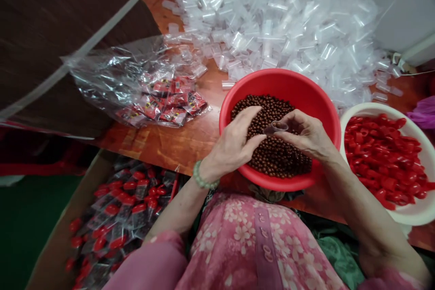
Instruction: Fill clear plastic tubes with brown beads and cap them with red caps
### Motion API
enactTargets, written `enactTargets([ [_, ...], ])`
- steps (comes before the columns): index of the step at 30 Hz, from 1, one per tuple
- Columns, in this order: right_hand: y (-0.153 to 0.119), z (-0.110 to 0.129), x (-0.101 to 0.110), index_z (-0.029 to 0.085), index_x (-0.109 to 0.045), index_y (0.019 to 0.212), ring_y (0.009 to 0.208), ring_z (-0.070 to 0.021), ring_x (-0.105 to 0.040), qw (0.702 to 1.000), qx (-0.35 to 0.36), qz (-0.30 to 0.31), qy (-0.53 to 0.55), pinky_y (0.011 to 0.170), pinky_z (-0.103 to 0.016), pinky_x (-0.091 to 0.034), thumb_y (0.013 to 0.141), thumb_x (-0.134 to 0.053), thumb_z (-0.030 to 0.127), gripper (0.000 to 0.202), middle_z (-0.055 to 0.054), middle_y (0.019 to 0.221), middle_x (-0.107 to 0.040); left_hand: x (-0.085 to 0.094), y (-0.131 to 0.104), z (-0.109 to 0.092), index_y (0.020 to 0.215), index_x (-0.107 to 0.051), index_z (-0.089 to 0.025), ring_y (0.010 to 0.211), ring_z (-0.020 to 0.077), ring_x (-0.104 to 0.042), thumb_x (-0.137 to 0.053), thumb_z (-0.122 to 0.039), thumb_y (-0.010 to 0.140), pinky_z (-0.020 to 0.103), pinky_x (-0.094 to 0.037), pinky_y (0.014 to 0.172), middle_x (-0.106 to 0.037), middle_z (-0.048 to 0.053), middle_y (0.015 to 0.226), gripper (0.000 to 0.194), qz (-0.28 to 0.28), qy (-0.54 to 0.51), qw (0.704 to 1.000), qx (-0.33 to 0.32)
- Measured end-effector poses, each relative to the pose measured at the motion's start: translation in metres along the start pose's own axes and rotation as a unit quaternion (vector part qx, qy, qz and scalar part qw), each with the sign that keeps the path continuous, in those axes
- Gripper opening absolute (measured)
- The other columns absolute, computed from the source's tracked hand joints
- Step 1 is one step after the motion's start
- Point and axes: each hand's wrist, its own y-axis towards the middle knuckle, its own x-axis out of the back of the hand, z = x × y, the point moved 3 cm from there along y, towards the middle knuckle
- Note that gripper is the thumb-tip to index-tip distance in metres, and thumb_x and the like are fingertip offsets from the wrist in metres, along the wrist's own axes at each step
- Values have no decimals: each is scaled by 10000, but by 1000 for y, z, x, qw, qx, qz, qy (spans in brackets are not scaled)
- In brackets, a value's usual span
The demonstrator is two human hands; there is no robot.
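Over a red basin (324,108) of small round brown balls (283,161), my right hand (312,135) pinches a short clear plastic tube (276,127) between thumb and fingers. The tube is tilted, its round mouth facing up and to the right. What is inside it is too small to tell. My left hand (234,138) hovers at the basin's left side, thumb and fingers apart, with the thumb tip close to the tube's lower end. Whether that thumb touches the tube I cannot tell.
Clear tubes (272,22) lie heaped across the back of the wooden table (170,142). A white basin (404,219) of red plastic caps (384,158) stands right. Left are a clear bag (112,81) with red packets (173,102) and, lower, a box (56,240) of red-capped tubes (118,208).
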Motion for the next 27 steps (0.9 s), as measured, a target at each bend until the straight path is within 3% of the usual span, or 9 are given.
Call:
enactTargets([
  [2, -7, 8, -1, 221, -657, 885, 725, -136, -559, 1000, 11, -1, 22, 676, -286, -438, 767, -870, 433, 323, 17, 815, -641, -18, 17, 1, 1401, -574, -115, 1351, 266, -615, -581, -268, 953, 459, -504, 1163, -612, 201, 1472, 473, 85, -52, 995, 8],
  [4, -12, 13, 0, 238, -660, 937, 725, -142, -586, 998, 14, -16, 58, 668, -287, -469, 737, -895, 442, 370, 13, 848, -660, -30, 24, 3, 1335, -630, -130, 1250, 253, -674, -543, -296, 979, 441, -552, 1100, -681, 166, 1375, 401, 151, -146, 976, 56],
  [7, -17, 16, 4, 270, -665, 1071, 721, -155, -627, 995, 9, -12, 101, 671, -301, -510, 739, -892, 455, 443, 12, 865, -689, -40, 24, 3, 1291, -660, -156, 1045, 199, -742, -576, -405, 985, 327, -635, 896, -726, 119, 1261, 404, 195, -323, 915, 145],
  [9, -18, 16, 6, 279, -675, 1143, 725, -157, -643, 995, 15, 12, 95, 675, -304, -521, 797, -850, 447, 423, 11, 859, -705, -42, 22, 3, 1253, -680, -159, 969, 175, -750, -663, -481, 936, 262, -637, 796, -734, 105, 1216, 453, 198, -391, 881, 177],
  [11, -18, 16, 7, 272, -699, 1156, 763, -160, -664, 996, 25, 36, 77, 704, -306, -534, 839, -814, 431, 373, 0, 886, -724, -43, 20, 4, 1204, -703, -157, 942, 167, -748, -740, -523, 874, 223, -625, 735, -741, 99, 1178, 494, 197, -409, 869, 196],
  [17, -12, 13, 5, 234, -713, 1038, 798, -187, -681, 991, 10, 66, 116, 732, -334, -573, 774, -857, 440, 365, -20, 888, -727, -40, 19, 10, 1119, -746, -159, 834, 133, -736, -848, -482, 776, 199, -618, 700, -766, 86, 1065, 482, 183, -440, 838, 265],
  [21, -8, 12, 0, 233, -642, 866, 684, -162, -633, 987, -11, 48, 151, 635, -316, -552, 678, -917, 462, 404, 5, 783, -684, -39, 19, 13, 1078, -765, -163, 790, 105, -728, -883, -439, 741, 192, -622, 711, -772, 64, 1039, 451, 167, -449, 832, 278],
  [27, -7, 4, -3, 233, -613, 805, 661, -143, -568, 989, 0, 42, 142, 611, -297, -487, 666, -925, 463, 412, 21, 740, -631, -40, 17, 18, 1100, -759, -151, 835, 136, -747, -860, -445, 766, 215, -625, 722, -774, 69, 993, 457, 170, -432, 840, 280],
])
